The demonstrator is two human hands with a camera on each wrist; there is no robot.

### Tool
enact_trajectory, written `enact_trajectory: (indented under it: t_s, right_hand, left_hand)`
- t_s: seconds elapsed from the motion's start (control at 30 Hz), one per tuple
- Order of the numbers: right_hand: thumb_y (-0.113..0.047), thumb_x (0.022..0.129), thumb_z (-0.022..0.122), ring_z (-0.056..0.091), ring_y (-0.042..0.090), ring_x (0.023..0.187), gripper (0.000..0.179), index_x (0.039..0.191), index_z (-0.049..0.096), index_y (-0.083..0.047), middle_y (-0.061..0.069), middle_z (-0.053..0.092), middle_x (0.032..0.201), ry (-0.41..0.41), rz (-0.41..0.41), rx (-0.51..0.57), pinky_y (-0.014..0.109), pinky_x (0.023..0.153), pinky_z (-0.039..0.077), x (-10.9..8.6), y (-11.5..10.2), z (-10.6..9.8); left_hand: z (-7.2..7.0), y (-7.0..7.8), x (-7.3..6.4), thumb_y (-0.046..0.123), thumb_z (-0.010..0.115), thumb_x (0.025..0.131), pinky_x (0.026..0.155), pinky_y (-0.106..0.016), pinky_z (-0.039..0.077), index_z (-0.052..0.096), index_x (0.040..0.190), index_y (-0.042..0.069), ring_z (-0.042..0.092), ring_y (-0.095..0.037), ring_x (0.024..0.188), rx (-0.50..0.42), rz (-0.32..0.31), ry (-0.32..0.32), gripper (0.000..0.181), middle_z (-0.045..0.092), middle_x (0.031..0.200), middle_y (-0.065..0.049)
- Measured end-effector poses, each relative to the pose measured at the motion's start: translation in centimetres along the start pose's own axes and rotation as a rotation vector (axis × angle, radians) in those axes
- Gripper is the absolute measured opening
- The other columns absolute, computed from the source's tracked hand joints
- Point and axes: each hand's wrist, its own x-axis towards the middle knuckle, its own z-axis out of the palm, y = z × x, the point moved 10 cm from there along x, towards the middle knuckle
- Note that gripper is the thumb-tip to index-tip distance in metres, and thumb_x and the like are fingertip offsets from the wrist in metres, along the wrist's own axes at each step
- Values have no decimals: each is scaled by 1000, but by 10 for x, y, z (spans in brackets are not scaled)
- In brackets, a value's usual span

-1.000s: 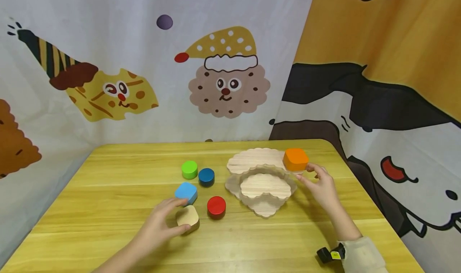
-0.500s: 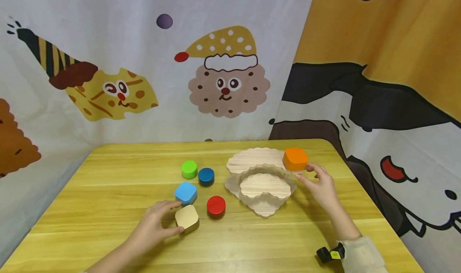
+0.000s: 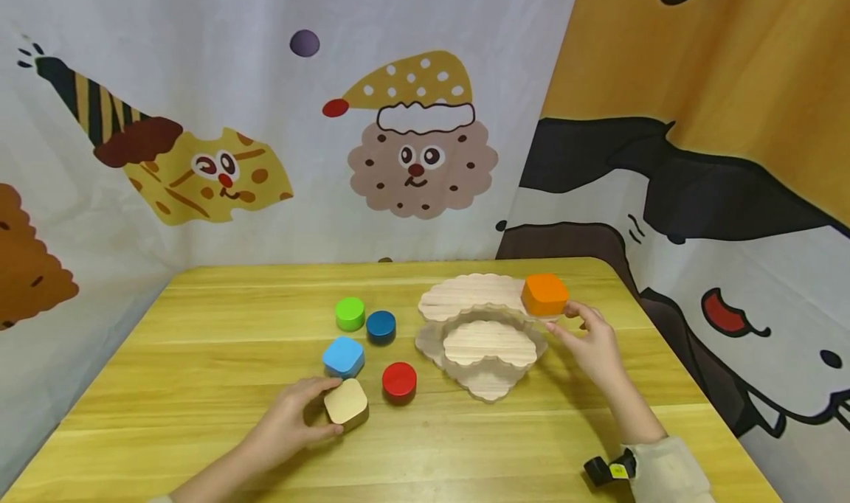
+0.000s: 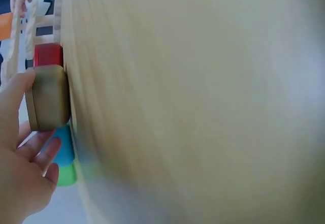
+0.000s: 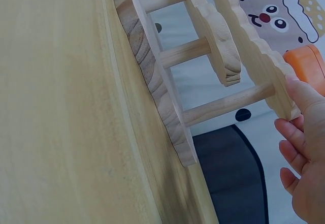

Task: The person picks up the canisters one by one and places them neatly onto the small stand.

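My left hand [image 3: 292, 418] pinches a beige-gold rounded square block [image 3: 347, 403] on the table, thumb at its near corner and index finger at its far corner. In the left wrist view, thumb and fingers sit at opposite ends of this block [image 4: 50, 97]. Just behind it is a light blue rounded block [image 3: 343, 356]; a red round block [image 3: 399, 383] stands to its right. My right hand [image 3: 593, 341] grips the right end of the top board of a tiered wooden stand [image 3: 471, 296], thumb above and fingers below. An orange block [image 3: 545, 293] rests on that board, close to the fingers.
A green round block [image 3: 349, 313] and a dark blue round block [image 3: 381, 327] stand farther back, left of the stand. Dowels [image 5: 228, 103] join the stand's scalloped boards. A printed curtain [image 3: 425, 16] hangs behind the table [image 3: 219, 326].
My left hand has drawn back slightly to the left, its index finger moving off the light blue block to the beige-gold block's corner. The right hand and the stand stay where they were.
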Motion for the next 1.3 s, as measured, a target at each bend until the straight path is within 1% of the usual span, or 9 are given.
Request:
enact_trajectory:
  t_s: [0.1, 0.17, 0.3, 0.47, 0.67, 0.83, 1.07, 1.17, 1.3]
  right_hand:
    - [-12, 82, 77, 47, 19, 93, 37, 112, 62, 4, 18, 60, 102, -3, 7, -2, 41, 79, 36, 0, 1, 1]
    - [-13, 82, 77, 46, 19, 93, 37, 112, 62, 4, 19, 60, 102, -4, 10, -1, 42, 79, 36, -1, 1, 0]
    - [-13, 82, 77, 46, 22, 94, 37, 111, 62, 4, 20, 59, 102, -7, 17, 3, 43, 80, 36, -1, 1, 1]
    - [-12, 82, 77, 47, 26, 94, 37, 111, 61, 5, 20, 59, 103, -10, 14, 5, 43, 79, 36, 0, 1, 1]
    - [-13, 82, 77, 46, 21, 93, 38, 112, 61, 5, 21, 59, 102, -7, 16, 1, 43, 80, 36, -1, 2, 1]
    - [-12, 81, 77, 46, 20, 93, 38, 112, 61, 5, 21, 59, 102, 0, 9, -3, 43, 79, 36, -1, 1, 0]
    - [-10, 81, 78, 47, 20, 92, 37, 111, 62, 5, 19, 60, 100, 9, -3, -20, 39, 78, 36, -1, 0, 0]
    - [-11, 81, 78, 48, 21, 93, 38, 111, 61, 5, 19, 60, 101, 6, -1, -22, 38, 78, 36, -1, 0, 0]
    - [-12, 82, 77, 50, 28, 94, 39, 113, 61, 6, 20, 60, 102, 3, 2, -15, 38, 79, 35, 0, 0, 0]
  left_hand:
    - [3, -3, -1, 30, 86, 71, 94, -49, 44, 61, 124, 5, 56, -28, 113, -21, -26, -7, 64, 62, 122, -5]
    - [4, -5, -1, 29, 86, 71, 94, -49, 44, 61, 124, 7, 56, -27, 112, -24, -33, -5, 63, 62, 121, -4]
    - [3, -5, 0, 22, 87, 70, 91, -47, 46, 62, 123, 8, 57, -23, 109, -16, -26, 7, 61, 62, 119, -2]
    - [3, -5, 0, 14, 86, 68, 90, -46, 47, 63, 122, 6, 57, -23, 108, -14, -22, 19, 59, 62, 117, -3]
    - [2, -2, 0, 10, 85, 67, 90, -46, 47, 63, 120, 4, 57, -25, 109, -5, -20, 17, 58, 62, 118, -6]
    - [-2, 7, 0, 8, 85, 66, 90, -47, 47, 63, 121, 4, 57, -25, 109, -7, -3, 45, 59, 62, 118, -6]
    - [-11, 23, 4, 5, 86, 63, 91, -47, 47, 65, 120, 6, 56, -24, 112, -30, 43, 115, 61, 62, 120, -2]
    - [-14, 32, 8, 7, 87, 62, 90, -45, 48, 65, 119, 7, 56, -23, 112, -22, 70, 139, 61, 62, 120, 0]
    - [-19, 42, 14, 9, 87, 62, 90, -44, 48, 65, 119, 8, 55, -20, 112, -20, 95, 173, 61, 62, 119, 3]
